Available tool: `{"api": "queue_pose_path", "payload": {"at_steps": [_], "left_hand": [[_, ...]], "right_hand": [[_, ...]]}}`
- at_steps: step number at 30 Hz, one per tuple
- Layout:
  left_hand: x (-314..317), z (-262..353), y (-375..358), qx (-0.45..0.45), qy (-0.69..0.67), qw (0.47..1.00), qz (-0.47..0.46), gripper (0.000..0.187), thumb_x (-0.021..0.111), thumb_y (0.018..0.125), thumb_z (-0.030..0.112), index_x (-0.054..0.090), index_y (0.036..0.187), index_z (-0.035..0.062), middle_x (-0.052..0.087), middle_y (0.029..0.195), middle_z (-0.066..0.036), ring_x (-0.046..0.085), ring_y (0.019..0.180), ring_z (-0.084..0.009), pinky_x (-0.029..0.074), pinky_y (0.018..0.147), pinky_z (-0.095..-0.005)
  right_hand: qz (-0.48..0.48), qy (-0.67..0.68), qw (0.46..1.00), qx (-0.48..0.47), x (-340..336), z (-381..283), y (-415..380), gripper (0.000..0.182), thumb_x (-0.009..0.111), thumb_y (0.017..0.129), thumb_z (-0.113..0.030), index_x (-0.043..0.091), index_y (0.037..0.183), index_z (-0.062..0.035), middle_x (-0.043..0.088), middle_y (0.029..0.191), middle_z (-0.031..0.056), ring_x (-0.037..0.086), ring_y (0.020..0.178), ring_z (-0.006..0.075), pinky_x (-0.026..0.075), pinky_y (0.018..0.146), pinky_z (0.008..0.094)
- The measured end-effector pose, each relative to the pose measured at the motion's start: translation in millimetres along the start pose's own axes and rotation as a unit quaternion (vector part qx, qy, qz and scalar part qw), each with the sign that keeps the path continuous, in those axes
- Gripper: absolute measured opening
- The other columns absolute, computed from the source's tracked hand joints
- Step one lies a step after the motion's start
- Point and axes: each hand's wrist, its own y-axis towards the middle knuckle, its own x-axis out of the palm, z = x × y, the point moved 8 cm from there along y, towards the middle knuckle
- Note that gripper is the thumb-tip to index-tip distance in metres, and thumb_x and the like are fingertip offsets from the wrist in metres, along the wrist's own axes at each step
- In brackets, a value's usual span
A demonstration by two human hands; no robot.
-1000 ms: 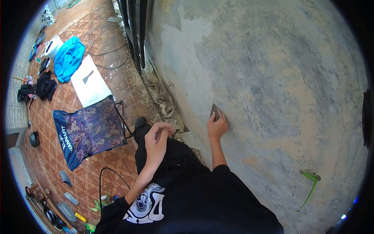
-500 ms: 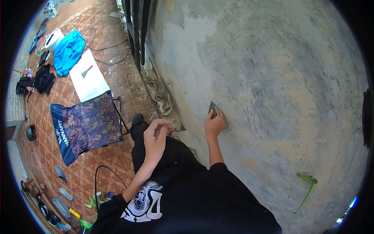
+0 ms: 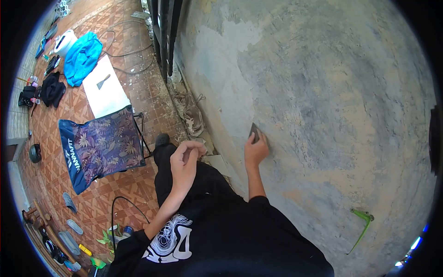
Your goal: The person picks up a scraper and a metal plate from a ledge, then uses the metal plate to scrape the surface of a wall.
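Note:
My right hand [image 3: 256, 151] is closed on a dark flat piece with a pointed corner [image 3: 254, 131], held against the patchy grey wall [image 3: 314, 106]. The fingers cover much of this piece, so its exact kind is hidden. In front of my black trousers, my left hand [image 3: 184, 161] is raised with its fingers curled inward; I cannot tell whether anything is inside them. Smooth lighter plaster [image 3: 230, 41] covers the wall's upper left part, while the area right of my hand is rough and blotched.
A folding chair [image 3: 108, 145] with leaf-patterned fabric stands left, beyond it a white board [image 3: 108, 94] bearing a putty knife [image 3: 103, 82]. A blue cloth [image 3: 83, 57] drapes beside a white bucket [image 3: 65, 41]. A green bracket [image 3: 364, 224] juts from the wall. Debris [image 3: 191, 115] lines its base.
My right hand has shifted slightly right and down along the wall with the dark flat piece. My left hand keeps nearly the same curled pose. The view has shifted slightly.

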Motion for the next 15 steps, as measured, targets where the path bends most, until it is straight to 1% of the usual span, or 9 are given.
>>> {"api": "queue_pose_path", "payload": {"at_steps": [5, 8, 10, 11, 15], "left_hand": [[1, 3, 1, 0.016, -0.008, 1.0, -0.013, 0.014, 0.042, 0.086, -0.001, 0.055, 0.091, -0.0034, 0.059, 0.08, -0.006, 0.057, 0.077, -0.0111, 0.046, 0.073, -0.0232], [-1, -2, 0, -0.004, 0.001, 1.0, 0.011, 0.014, 0.042, 0.086, -0.001, 0.055, 0.091, -0.0033, 0.059, 0.079, -0.006, 0.057, 0.077, -0.0108, 0.046, 0.073, -0.0228], [6, 1, 0, 0.013, -0.008, 1.0, -0.024, 0.013, 0.043, 0.087, 0.0, 0.055, 0.091, -0.0034, 0.058, 0.08, -0.005, 0.057, 0.077, -0.0104, 0.046, 0.072, -0.0225], [5, 1, 0, 0.015, -0.005, 1.0, -0.026, 0.013, 0.043, 0.087, 0.0, 0.055, 0.091, -0.0034, 0.058, 0.08, -0.005, 0.057, 0.077, -0.0104, 0.046, 0.072, -0.0225], [-2, 1, 1, 0.009, -0.015, 1.0, 0.003, 0.013, 0.043, 0.086, -0.001, 0.055, 0.091, -0.0032, 0.058, 0.079, -0.005, 0.056, 0.077, -0.0098, 0.045, 0.072, -0.0222]], "right_hand": [[-0.004, 0.014, 1.0, 0.009, -5, 4, -3, 0.021, 0.055, 0.077, -0.016, 0.062, 0.095, -0.0053, 0.059, 0.084, 0.0101, 0.059, 0.07, 0.0314, 0.046, 0.06, 0.038], [-0.015, 0.012, 1.0, 0.003, 3, 1, 0, 0.021, 0.055, 0.077, -0.016, 0.062, 0.094, -0.0051, 0.059, 0.085, 0.0099, 0.059, 0.071, 0.0312, 0.046, 0.061, 0.0385], [-0.016, 0.002, 1.0, 0.0, 5, 0, -2, 0.021, 0.055, 0.077, -0.016, 0.062, 0.094, -0.005, 0.059, 0.085, 0.0097, 0.059, 0.072, 0.0309, 0.046, 0.061, 0.0388], [-0.015, 0.004, 1.0, 0.005, 3, 1, -2, 0.021, 0.055, 0.077, -0.015, 0.062, 0.094, -0.0049, 0.059, 0.086, 0.0093, 0.059, 0.072, 0.0308, 0.046, 0.061, 0.039], [-0.013, 0.015, 1.0, 0.013, 3, 8, -2, 0.021, 0.054, 0.078, -0.016, 0.062, 0.094, -0.0046, 0.06, 0.088, 0.009, 0.059, 0.074, 0.0306, 0.047, 0.062, 0.0387]]}}
